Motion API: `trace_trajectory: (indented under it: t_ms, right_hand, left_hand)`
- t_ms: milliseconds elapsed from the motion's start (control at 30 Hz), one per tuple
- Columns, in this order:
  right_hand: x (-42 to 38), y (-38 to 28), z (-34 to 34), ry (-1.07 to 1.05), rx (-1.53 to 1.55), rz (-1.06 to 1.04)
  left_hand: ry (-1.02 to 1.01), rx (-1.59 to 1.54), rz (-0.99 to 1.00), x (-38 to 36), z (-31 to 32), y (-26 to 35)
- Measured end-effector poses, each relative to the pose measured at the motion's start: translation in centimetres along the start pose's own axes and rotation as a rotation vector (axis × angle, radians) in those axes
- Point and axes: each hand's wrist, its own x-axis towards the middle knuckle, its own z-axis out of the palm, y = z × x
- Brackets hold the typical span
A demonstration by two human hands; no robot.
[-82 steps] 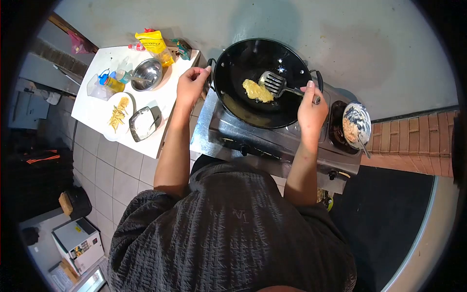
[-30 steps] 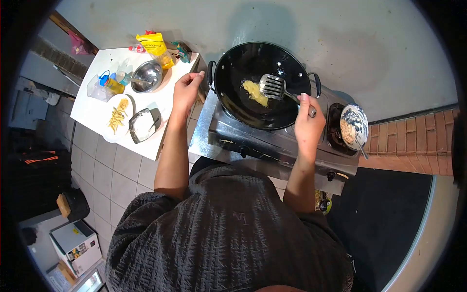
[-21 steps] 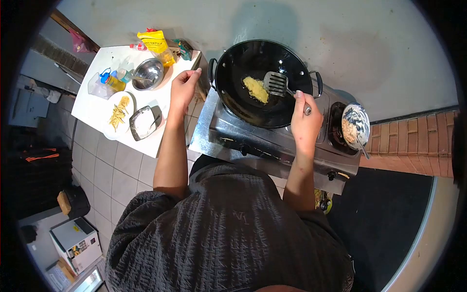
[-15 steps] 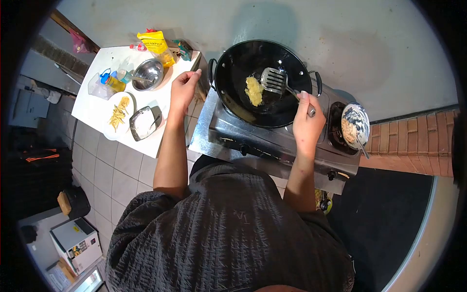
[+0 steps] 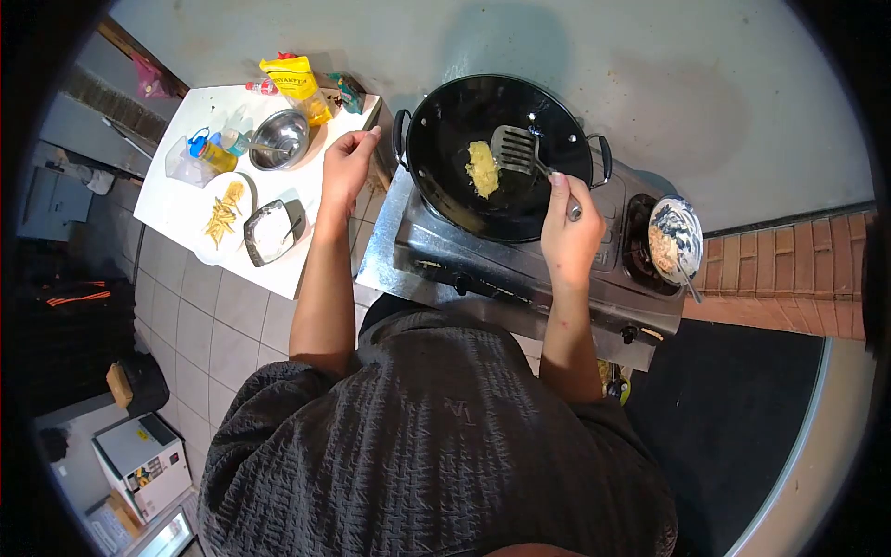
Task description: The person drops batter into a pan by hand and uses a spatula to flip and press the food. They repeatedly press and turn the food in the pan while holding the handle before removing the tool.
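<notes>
My right hand (image 5: 573,232) is closed round the handle of a slotted metal spatula (image 5: 516,150). The spatula's blade is inside a black wok (image 5: 445,200), at the right edge of a yellow piece of food (image 5: 482,170). The wok stands on a metal gas stove (image 5: 483,269). To the left of the wok, near its left handle, my left hand (image 5: 349,169) hangs in the air with its fingers curled together. Whether anything is pinched in them cannot be made out.
A white table (image 5: 176,206) at the left bears a steel bowl (image 5: 279,139), a plate of fried strips (image 5: 223,215), a square dish with white powder (image 5: 271,232), a yellow bag (image 5: 295,78) and bottles. A bowl of mixture (image 5: 676,243) rests on the stove's right side.
My right hand has shifted left and slightly down, and the spatula's blade has moved slightly left in the wok. My left hand is nearly unchanged.
</notes>
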Motion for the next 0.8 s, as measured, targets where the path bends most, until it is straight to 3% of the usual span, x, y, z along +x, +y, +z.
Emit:
trace_trajectory:
  t_ms: [67,133,467,733,800]
  right_hand:
    - [0.0,0.1,-0.1,0.023,0.036,-0.003]
    - [-0.2,-0.4,0.0,-0.055,0.075,0.121]
    - [-0.3,0.4,0.7,-0.037,0.009,0.069]
    - [0.5,0.5,-0.4,0.041,0.104,0.198]
    - [0.4,0.8,-0.1,0.073,0.094,0.113]
  left_hand:
    - [-0.003,-0.004,0.005,0.0,0.1,-0.1]
    - [-0.012,-0.004,0.004,0.2,0.2,-0.3]
    - [-0.006,-0.006,0.012,0.1,0.0,-0.2]
    - [-0.018,-0.017,0.003,0.3,-0.1,-0.6]
    - [-0.022,-0.029,0.018,0.2,0.2,-0.4]
